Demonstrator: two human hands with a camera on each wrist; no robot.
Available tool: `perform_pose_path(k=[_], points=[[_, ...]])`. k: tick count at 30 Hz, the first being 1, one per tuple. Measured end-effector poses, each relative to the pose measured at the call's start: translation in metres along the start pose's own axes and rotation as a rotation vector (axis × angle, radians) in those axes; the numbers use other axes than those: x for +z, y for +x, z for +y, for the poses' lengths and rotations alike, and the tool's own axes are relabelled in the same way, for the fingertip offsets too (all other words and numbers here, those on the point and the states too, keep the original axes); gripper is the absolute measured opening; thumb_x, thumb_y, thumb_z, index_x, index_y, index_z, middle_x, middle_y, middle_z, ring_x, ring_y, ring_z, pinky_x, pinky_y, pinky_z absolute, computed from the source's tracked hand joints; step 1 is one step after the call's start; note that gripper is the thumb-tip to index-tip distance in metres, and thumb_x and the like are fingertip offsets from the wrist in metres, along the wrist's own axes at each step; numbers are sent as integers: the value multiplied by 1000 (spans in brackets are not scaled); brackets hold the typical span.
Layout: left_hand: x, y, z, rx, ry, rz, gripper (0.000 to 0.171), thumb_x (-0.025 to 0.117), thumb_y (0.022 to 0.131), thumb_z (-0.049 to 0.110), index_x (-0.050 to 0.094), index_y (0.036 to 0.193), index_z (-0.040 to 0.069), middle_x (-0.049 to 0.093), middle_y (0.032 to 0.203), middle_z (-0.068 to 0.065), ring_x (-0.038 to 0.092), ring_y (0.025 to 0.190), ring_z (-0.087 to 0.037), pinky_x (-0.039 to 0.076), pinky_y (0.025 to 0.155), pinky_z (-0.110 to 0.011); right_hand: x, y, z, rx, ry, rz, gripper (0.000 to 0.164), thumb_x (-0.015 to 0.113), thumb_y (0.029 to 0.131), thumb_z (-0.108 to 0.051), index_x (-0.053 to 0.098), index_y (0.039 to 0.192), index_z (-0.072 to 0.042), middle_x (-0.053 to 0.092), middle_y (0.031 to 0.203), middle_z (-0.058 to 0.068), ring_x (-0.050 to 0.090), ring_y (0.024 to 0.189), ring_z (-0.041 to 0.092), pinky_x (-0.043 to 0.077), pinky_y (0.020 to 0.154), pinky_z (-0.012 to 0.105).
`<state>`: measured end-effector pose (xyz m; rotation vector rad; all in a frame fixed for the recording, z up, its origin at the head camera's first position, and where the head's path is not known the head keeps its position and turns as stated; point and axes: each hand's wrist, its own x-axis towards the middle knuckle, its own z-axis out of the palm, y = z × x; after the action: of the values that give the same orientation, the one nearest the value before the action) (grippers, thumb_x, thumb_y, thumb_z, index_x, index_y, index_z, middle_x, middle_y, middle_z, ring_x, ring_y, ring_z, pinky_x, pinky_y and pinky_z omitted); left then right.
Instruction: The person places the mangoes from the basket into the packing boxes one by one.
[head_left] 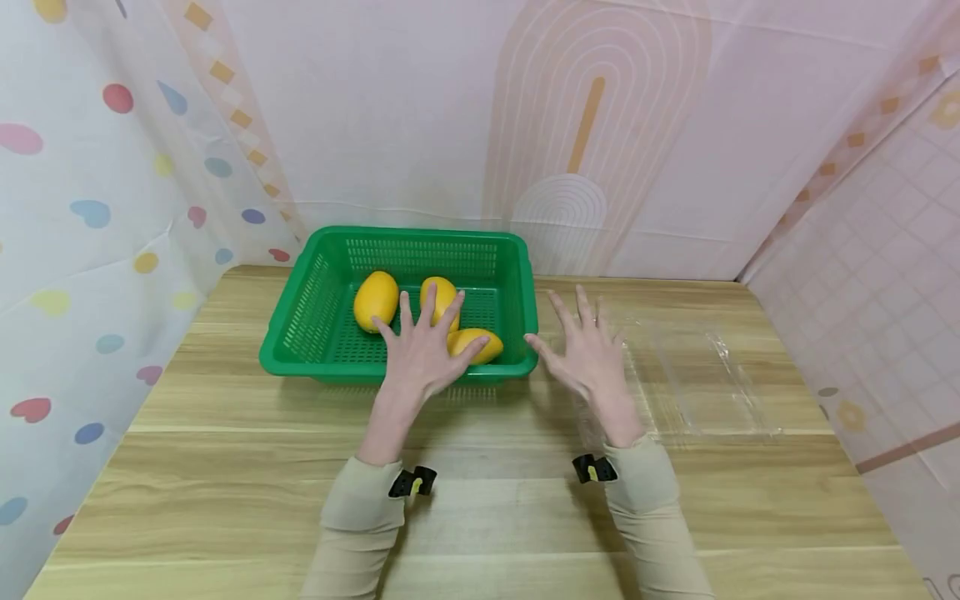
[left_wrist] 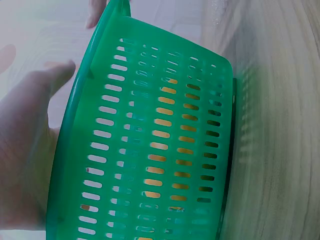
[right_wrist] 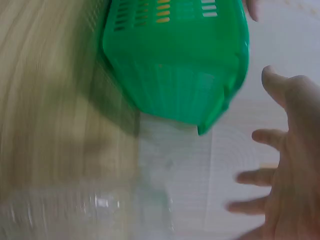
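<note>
A green plastic basket (head_left: 300,367) with slotted walls stands at the back of the table, holding yellow mango-like fruits: one on the left (head_left: 377,300), one in the middle (head_left: 441,293) and one at the front right (head_left: 486,345). Above its front rim spreads my left hand (head_left: 422,354), fingers wide and holding nothing; it partly covers the fruits in the head view. My right hand (head_left: 588,358), also spread and holding nothing, hovers just right of the basket, its thumb near the corner. Under and beyond it lies a clear plastic bag (head_left: 705,383), flat on the wood.
The wooden table (head_left: 225,483) meets patterned cloth walls (head_left: 390,108) at the back and both sides. A black wrist strap (head_left: 412,482) shows on the left sleeve and another black strap (head_left: 594,468) on the right.
</note>
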<state>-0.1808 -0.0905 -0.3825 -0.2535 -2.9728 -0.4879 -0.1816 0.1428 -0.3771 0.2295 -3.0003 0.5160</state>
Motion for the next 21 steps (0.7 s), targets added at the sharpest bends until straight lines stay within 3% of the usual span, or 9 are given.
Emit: perform_pose_path(k=[4,7,10,13,16,21], points=[[-3,7,-2,45,-49,-7,60,53,94,45,42,144,14,42,146,-20,45,127,-47,39,99,-63,-8,-4,16,-82,-8,71,63,55,92,-48,41,143,-13,45,143,20,48,125,44,41,96,63],[-4,13,-6,80,-161,-87,51,60,93,31,51,136,7,53,137,-20,56,116,-40,51,89,-51,-14,-8,35,-127,-32,101,53,61,91,-33,50,134,-3,53,133,23,56,114,43,48,92,55],[-4,20,-11,101,-271,-203,49,63,91,26,53,134,5,54,136,-20,56,119,-36,51,90,-48,-19,-14,57,-99,-27,50,51,60,92,-27,49,134,0,48,137,26,49,122,46,42,99,58],[-4,27,-15,124,-304,-305,52,67,89,24,52,134,5,54,136,-20,54,122,-35,48,96,-47,-24,-24,79,-62,-37,-11,53,58,93,-28,45,137,-1,40,142,28,39,129,49,31,104,64],[-4,32,-17,152,-283,-382,57,70,86,24,50,136,4,53,136,-20,52,122,-34,45,99,-46,-26,-34,100,-45,-62,-30,54,57,94,-30,43,138,-2,36,144,30,35,130,52,26,105,68],[-2,40,-13,182,-179,-459,63,70,86,27,46,139,5,50,140,-18,52,121,-32,44,100,-45,-23,-48,123,-49,-89,-2,55,59,92,-26,42,137,0,36,142,32,36,126,55,28,102,69]])
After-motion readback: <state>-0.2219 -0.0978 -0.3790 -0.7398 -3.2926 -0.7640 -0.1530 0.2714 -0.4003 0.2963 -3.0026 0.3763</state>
